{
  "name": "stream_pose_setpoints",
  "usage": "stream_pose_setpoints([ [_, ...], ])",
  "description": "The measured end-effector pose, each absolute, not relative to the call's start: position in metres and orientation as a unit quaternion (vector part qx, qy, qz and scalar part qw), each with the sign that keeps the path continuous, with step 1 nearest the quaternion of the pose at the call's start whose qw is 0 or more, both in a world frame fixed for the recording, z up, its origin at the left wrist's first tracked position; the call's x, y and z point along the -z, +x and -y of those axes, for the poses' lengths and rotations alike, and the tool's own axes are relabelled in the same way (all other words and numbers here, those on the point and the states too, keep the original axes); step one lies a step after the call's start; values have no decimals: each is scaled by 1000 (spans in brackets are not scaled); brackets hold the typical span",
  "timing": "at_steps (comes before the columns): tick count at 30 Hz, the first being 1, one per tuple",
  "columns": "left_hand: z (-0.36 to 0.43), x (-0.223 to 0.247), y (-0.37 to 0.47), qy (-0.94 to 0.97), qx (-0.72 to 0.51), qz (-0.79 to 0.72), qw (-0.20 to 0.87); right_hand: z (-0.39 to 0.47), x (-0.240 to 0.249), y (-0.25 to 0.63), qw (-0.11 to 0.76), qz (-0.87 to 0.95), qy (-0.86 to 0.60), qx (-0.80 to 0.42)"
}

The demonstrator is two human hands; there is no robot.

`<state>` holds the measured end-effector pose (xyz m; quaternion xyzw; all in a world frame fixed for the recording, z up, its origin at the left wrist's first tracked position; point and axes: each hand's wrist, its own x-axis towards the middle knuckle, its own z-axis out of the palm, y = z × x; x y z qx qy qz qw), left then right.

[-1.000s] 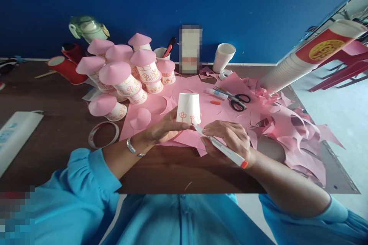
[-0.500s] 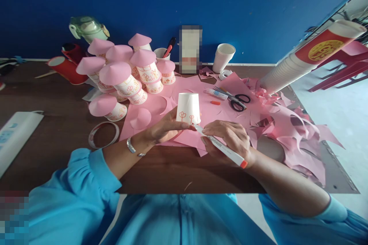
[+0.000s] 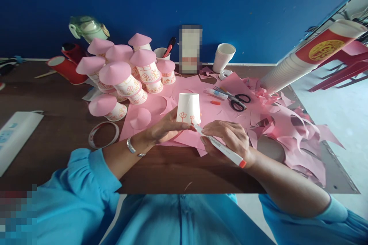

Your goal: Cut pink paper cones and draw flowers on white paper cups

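Note:
A white paper cup with orange flowers drawn along its lower edge is held in my left hand, the thumb lying under its lower rim. My right hand is closed around a white marker pen with an orange end, its tip touching the cup near the bottom edge, beside a drawn flower. Below the cup lies pink paper. An orange pen cap rests on that paper, close to a glue stick and black-handled scissors.
Decorated cups with pink cone roofs stand together at the left back. A roll of tape lies in front of them. Pink paper scraps cover the right side, where a long stack of cups leans. More cups stand by the blue wall.
The cup and the marker have shifted very slightly in my hands. Both hands keep their hold, and the things on the table have not moved.

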<state>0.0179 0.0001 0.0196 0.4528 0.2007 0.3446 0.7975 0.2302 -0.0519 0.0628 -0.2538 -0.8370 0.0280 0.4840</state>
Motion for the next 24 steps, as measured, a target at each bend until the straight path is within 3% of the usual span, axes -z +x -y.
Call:
stream_pose_setpoints([
  [24, 2, -27, 19, 463, -346, -207, 790, 54, -66, 229, 482, 826, -291, -9],
])
